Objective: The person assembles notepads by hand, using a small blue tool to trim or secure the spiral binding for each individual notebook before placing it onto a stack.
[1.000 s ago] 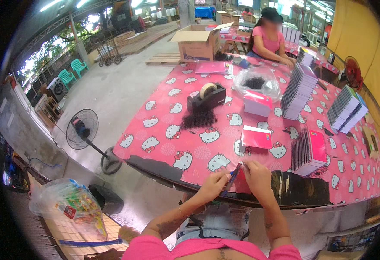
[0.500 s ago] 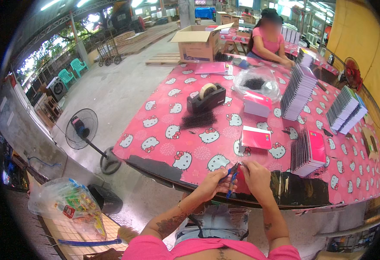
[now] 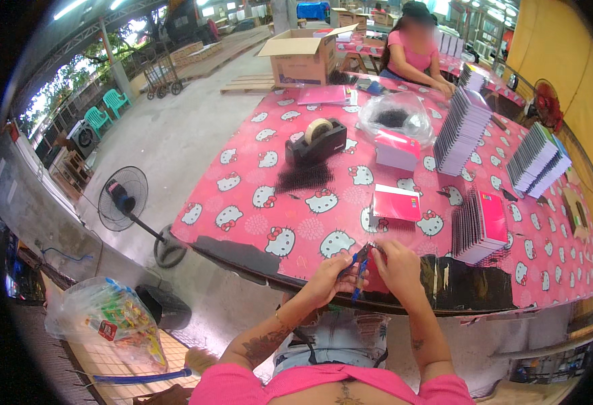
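Observation:
My left hand is closed round blue-handled pliers at the near edge of the table. The dark jaws point away from me, close to my right fingertips. My right hand pinches the edge of a red notebook, partly hidden between my hands; what the jaws grip is too small to make out. Just beyond lies a pink-covered notebook. To its right stands a stack of pink notebooks with dark wire bindings.
A black tape dispenser and loose black binding wires lie left of centre. Farther off are a plastic bag of dark wires, a tall notebook stack and an open carton. A co-worker works across the table.
The table scene has shifted slightly up and left in view. My hands stay together at the table edge, pliers still in the left, fingers moving only slightly.

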Tool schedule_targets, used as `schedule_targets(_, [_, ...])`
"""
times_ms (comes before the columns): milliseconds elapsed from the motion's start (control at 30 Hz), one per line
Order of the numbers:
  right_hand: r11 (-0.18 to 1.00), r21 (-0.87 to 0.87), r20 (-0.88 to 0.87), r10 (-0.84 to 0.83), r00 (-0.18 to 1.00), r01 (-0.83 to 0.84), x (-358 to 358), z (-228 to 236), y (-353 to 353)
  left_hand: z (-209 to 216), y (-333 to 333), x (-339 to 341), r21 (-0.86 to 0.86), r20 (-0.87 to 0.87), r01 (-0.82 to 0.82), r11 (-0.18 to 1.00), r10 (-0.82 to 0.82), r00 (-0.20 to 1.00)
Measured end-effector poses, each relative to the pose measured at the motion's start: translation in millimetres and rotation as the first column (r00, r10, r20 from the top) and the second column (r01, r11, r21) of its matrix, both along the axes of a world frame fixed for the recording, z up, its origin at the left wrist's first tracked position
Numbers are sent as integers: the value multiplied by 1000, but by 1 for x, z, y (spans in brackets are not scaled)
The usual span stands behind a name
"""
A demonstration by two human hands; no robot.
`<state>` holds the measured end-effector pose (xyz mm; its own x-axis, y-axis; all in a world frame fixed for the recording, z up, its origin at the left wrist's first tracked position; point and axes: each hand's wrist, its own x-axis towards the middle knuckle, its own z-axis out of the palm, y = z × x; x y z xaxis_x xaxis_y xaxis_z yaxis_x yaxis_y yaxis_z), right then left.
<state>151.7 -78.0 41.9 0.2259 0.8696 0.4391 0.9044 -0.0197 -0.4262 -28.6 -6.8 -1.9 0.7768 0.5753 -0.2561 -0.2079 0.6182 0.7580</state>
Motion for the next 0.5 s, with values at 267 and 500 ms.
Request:
schedule_targets(267, [1000,-15,21,1,1000,-1,1,1,1,2,-5,1,-4,-3,-9,1000,9,1000])
schedule_targets(500, [1000,-13,25,10,1000,-10,2,-1,0,-2,-3,1,-8,-4,-12,1000,12,1000])
